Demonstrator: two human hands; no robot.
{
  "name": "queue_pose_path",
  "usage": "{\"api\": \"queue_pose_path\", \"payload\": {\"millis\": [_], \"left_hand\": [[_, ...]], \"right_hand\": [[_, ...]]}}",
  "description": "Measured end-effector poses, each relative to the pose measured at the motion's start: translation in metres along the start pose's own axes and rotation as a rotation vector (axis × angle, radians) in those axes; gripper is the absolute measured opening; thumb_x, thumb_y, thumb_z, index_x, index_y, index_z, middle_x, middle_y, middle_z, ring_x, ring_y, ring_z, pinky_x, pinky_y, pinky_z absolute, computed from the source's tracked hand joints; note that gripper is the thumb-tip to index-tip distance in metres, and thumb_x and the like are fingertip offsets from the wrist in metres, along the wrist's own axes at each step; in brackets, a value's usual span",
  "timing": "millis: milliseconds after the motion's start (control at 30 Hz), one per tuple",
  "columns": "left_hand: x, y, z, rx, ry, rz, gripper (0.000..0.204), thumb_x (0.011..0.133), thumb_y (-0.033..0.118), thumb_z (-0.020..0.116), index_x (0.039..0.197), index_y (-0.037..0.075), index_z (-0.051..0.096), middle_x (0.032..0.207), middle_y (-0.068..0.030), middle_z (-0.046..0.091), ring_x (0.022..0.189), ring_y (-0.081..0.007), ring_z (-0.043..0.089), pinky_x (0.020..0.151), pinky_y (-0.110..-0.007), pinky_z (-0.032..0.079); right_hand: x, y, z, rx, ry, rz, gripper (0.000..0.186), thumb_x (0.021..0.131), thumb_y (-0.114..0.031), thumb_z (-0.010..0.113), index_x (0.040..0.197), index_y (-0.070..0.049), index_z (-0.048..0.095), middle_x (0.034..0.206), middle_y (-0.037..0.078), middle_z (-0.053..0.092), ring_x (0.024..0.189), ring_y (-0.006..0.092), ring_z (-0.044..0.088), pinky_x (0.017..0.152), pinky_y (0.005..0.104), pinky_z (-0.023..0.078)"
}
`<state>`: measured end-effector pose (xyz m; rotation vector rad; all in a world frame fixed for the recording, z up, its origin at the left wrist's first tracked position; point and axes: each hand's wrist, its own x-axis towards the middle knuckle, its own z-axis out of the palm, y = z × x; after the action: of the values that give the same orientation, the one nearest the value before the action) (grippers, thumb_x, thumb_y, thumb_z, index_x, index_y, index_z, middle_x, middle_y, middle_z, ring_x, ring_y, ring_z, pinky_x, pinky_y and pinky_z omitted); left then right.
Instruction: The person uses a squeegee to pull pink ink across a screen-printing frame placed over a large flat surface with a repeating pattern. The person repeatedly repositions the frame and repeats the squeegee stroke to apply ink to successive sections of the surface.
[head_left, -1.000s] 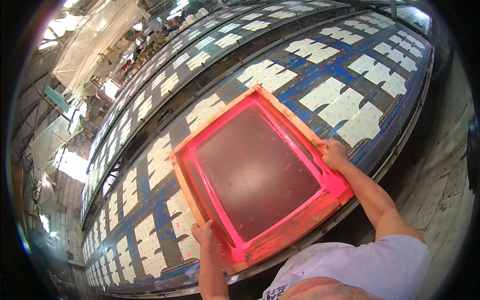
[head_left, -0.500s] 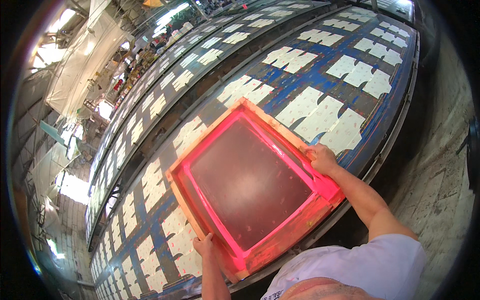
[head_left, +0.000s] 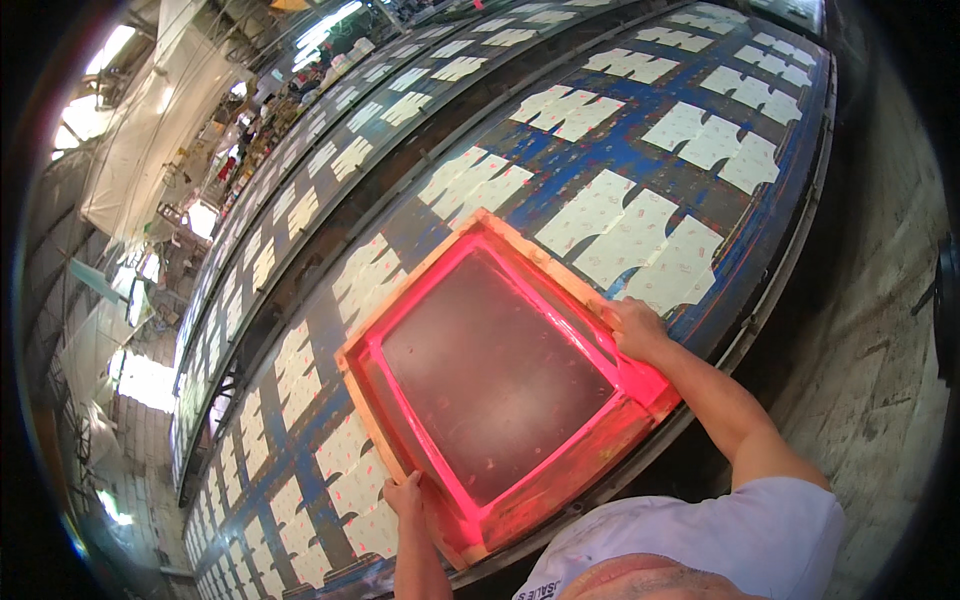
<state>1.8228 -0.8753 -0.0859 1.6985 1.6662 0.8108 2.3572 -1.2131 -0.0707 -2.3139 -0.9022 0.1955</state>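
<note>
A wooden screen printing frame (head_left: 560, 495), stained pink, lies over the long blue and grey table in front of me. Its dark mesh (head_left: 490, 375) is bordered by bright pink ink or tape. My left hand (head_left: 403, 494) grips the frame's left side near the front corner. On the opposite side, my right hand (head_left: 634, 328) is closed round the right rail. Pale printed fabric pieces (head_left: 635, 240) lie just beyond the right hand, and others (head_left: 350, 475) lie left of the frame. Whatever lies beneath the mesh is hidden.
The long printing table (head_left: 600, 160) carries rows of cut fabric pieces and has a raised metal edge (head_left: 775, 280) on the right. A second table (head_left: 330, 175) with similar pieces runs parallel at left. A concrete floor strip (head_left: 880, 330) borders the right side.
The view has shifted slightly. The frame sits almost the same in it, perhaps a little lower at its far corner, and both hands keep their hold.
</note>
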Motion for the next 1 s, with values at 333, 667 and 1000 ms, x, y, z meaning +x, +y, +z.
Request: {"api": "queue_pose_path", "payload": {"millis": [333, 667, 1000], "left_hand": [[-0.013, 0.018, -0.003, 0.169, 0.047, -0.036, 0.045, 0.085, 0.025, 0.088, 0.113, -0.009, 0.076, 0.106, -0.0222, 0.079, 0.096, -0.0357, 0.078, 0.091, -0.047, 0.061], [-0.019, 0.022, -0.004, 0.062, 0.067, 0.101, 0.047, 0.088, 0.02, 0.078, 0.131, 0.0, 0.077, 0.129, -0.0267, 0.072, 0.122, -0.0461, 0.069, 0.109, -0.054, 0.055], [-0.017, 0.021, -0.007, 0.13, 0.047, 0.108, 0.047, 0.089, 0.022, 0.076, 0.132, 0.002, 0.073, 0.131, -0.0254, 0.07, 0.127, -0.0463, 0.064, 0.11, -0.058, 0.053]], "right_hand": [[-0.152, -0.094, -0.015, 0.15, -0.518, -0.88, 0.051, 0.082, -0.016, 0.09, 0.132, -0.012, 0.078, 0.135, 0.014, 0.075, 0.126, 0.0354, 0.072, 0.105, 0.0505, 0.06], [-0.18, -0.159, 0.02, -0.218, -0.411, -0.94, 0.057, 0.077, -0.02, 0.091, 0.132, -0.014, 0.077, 0.126, 0.008, 0.077, 0.117, 0.0316, 0.074, 0.099, 0.0478, 0.06], [-0.165, -0.209, 0.033, -0.422, -0.634, -0.802, 0.044, 0.084, -0.013, 0.08, 0.127, -0.019, 0.08, 0.117, 0.01, 0.08, 0.112, 0.0359, 0.078, 0.093, 0.0501, 0.064]]}}
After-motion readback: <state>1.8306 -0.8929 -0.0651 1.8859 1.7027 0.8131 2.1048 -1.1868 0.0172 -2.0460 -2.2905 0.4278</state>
